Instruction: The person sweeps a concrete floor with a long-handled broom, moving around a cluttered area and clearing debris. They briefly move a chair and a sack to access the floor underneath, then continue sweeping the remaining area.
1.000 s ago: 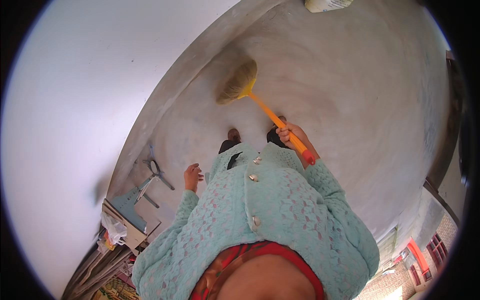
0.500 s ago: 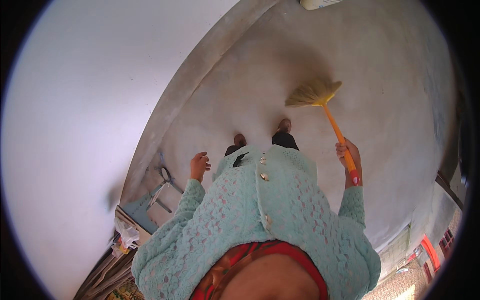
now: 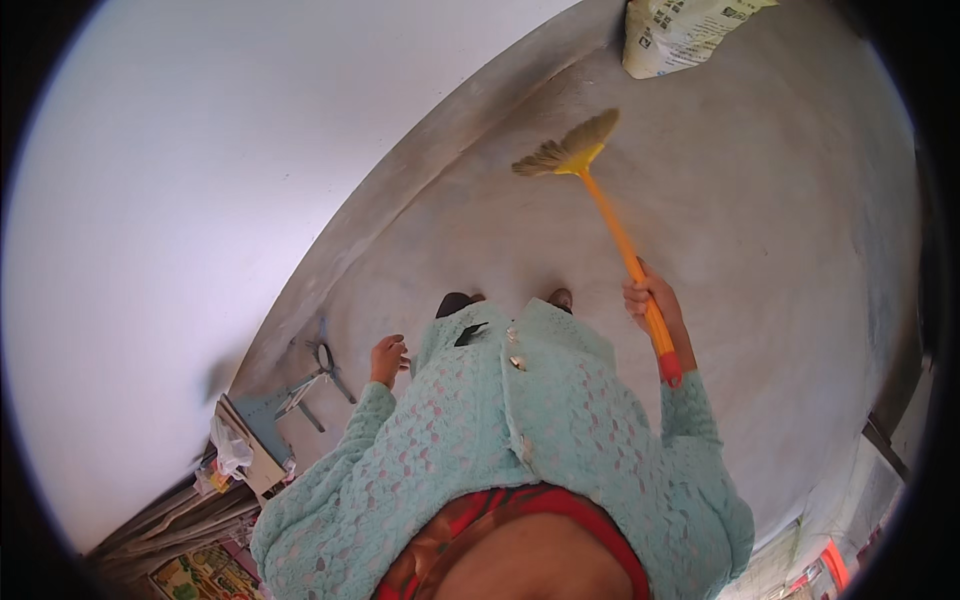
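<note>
One hand is doing the work as I am watching from the head view: the right hand point(image 3: 652, 300) is wrapping its grip fully around the orange handle of a broom point(image 3: 610, 215), fingers closed tight on the shaft near its upper end, with only the short red end cap sticking out below the fist toward the sleeve. From that grip the broom is running away from the body, up and slightly to the person's left, so its long axis is lying almost along the line from the right forearm out across the floor point(image 3: 780, 260). The straw-coloured bristle head point(image 3: 568, 152) is sitting at the far end, well ahead of the feet point(image 3: 560, 297), and appears to be touching or just skimming the grey floor; I cannot tell which. The bristles are fanning leftward, toward the base of the pale wall point(image 3: 220, 180), while a printed white sack point(image 3: 680, 30) is lying farther out, beyond and to the right of the bristles and apart from them.

The left hand point(image 3: 387, 358) is hanging loosely curled beside the hip, holding nothing, well apart from the broom and clearly the farther of the two from it. Near that hand, lower left, a small pale-blue folding stand point(image 3: 285, 405) is leaning by the wall. I am judging that the right hand alone is steering the shaft.
</note>
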The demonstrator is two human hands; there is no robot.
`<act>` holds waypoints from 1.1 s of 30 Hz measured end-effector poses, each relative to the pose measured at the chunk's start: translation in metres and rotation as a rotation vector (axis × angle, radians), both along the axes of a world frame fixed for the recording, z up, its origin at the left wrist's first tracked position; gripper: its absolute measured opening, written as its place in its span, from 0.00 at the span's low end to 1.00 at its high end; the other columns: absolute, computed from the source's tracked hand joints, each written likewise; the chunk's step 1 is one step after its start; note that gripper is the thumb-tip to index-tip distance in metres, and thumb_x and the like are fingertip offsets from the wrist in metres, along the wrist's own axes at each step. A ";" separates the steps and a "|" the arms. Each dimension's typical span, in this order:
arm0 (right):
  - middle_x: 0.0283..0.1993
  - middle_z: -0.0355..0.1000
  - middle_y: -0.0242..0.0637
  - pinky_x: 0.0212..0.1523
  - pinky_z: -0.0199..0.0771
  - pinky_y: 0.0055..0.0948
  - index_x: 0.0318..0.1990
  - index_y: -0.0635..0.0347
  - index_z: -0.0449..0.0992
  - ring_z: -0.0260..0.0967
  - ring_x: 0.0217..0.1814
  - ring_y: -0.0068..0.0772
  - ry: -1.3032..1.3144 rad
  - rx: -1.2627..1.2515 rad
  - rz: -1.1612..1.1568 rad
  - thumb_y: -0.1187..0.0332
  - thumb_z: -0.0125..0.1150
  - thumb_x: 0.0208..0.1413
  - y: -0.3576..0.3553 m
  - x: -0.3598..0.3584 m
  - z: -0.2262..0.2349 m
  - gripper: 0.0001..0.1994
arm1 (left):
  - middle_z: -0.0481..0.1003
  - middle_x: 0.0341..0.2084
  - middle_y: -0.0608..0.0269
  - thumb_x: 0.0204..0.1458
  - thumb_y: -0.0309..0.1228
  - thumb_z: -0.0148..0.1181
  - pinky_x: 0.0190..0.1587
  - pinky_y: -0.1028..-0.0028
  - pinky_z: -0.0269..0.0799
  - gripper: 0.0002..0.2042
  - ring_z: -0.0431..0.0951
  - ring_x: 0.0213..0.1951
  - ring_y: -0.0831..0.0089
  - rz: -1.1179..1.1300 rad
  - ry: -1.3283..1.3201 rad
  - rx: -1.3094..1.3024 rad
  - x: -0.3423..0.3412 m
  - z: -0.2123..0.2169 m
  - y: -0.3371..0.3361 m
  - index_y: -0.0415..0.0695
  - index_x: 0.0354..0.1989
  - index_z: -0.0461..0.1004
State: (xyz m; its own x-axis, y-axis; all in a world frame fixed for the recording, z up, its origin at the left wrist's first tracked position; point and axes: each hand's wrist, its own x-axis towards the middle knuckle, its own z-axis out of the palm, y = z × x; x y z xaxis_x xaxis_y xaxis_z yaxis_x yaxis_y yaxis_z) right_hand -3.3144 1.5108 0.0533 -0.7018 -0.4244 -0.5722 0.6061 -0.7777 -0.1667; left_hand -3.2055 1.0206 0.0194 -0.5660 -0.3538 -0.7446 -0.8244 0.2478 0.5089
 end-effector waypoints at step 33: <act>0.23 0.57 0.33 0.13 0.61 0.13 0.53 0.58 0.53 0.52 0.14 0.15 0.024 0.037 0.069 0.78 0.42 0.44 0.057 -0.258 -0.046 0.24 | 0.71 0.24 0.58 0.44 0.29 0.46 0.19 0.72 0.68 0.15 0.70 0.17 0.69 -0.089 -0.055 0.053 -0.168 -0.102 0.034 0.39 0.41 0.69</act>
State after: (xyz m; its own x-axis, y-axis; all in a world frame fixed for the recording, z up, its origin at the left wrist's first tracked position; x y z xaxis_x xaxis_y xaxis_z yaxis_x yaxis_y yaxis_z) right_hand -3.5721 1.5680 0.0069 -0.6851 -0.4515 -0.5717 0.6538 -0.7272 -0.2092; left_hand -3.3732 1.0550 -0.0823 -0.5514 -0.2629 -0.7917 -0.8272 0.2954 0.4780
